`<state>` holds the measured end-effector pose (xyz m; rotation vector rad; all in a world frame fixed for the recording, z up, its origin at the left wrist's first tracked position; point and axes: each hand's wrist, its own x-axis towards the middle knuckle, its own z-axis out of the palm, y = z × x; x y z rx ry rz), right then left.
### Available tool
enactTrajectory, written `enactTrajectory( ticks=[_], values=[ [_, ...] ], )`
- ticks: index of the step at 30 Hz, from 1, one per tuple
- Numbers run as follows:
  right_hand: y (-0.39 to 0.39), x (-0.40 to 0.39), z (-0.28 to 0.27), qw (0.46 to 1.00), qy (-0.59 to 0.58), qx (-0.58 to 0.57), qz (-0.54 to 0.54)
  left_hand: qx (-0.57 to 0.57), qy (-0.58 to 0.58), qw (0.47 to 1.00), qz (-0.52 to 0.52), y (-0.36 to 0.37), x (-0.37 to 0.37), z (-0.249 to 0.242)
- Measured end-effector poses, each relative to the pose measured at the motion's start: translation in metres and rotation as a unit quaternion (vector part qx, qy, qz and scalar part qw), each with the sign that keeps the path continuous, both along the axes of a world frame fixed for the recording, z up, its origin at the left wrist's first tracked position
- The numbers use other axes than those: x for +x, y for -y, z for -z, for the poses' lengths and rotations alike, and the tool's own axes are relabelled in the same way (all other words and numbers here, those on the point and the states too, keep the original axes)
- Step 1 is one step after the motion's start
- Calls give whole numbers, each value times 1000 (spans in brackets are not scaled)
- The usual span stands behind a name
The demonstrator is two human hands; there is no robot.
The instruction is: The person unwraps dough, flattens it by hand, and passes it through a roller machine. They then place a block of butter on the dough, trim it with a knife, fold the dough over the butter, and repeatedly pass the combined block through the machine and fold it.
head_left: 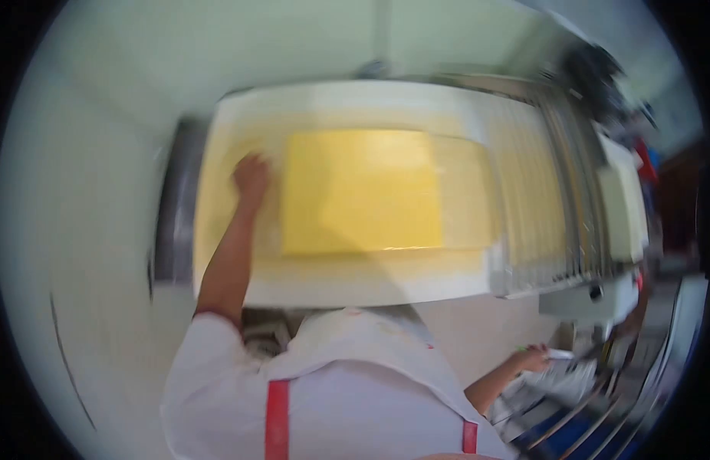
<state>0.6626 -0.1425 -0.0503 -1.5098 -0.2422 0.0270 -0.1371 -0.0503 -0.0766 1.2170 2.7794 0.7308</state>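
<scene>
A smooth yellow rectangular slab or sheet [363, 192] lies on a white-edged worktop [355, 290]. Just off the slab's left side, my left hand [251, 176] is closed over the yellowish surface; blur hides whether anything is in it. My right hand [533, 359] is low at the right, away from the worktop, with its fingers closed around a narrow whitish tool [560, 354]. A touch of green shows by this hand, but the tool's kind is too blurred to tell. A paler yellowish panel [466, 192] borders the slab on the right.
A slatted metal section [531, 184] adjoins the worktop's right end, with a pale machine housing [589, 307] below. A dark metal strip [180, 203] runs along the left end. Wire bars [585, 422] stand at lower right. A wall [294, 42] rises behind.
</scene>
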Motion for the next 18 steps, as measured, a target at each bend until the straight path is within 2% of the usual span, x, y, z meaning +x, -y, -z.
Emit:
enactTrajectory(
  ticks=[1,2,3,7,9,11,14,17,18],
  values=[
    [-19,-12,-34,999,16,20,-21,78,68,995,2,-4,-2,-7],
    [-38,-24,-58,998,30,47,-29,77,120,990,0,-12,-3,-15],
    [-53,-44,-78,996,38,56,-60,11,155,988,-14,-19,-3,-32],
    [-101,-131,-128,982,68,91,-152,84,127,987,54,-38,-20,-26],
    [-119,-172,-134,971,61,116,-201,107,130,985,42,-43,-26,-23],
    [-129,-218,-142,961,80,73,-254,108,148,983,-3,-43,-29,-41],
    [-144,-264,-137,930,77,44,-358,119,189,975,-19,-38,-26,-26],
    [-163,-306,-124,881,58,1,-469,169,389,905,-29,-20,-11,-52],
    [-168,-319,-119,862,53,-24,-504,139,433,890,-31,-8,-4,-57]
  ],
)
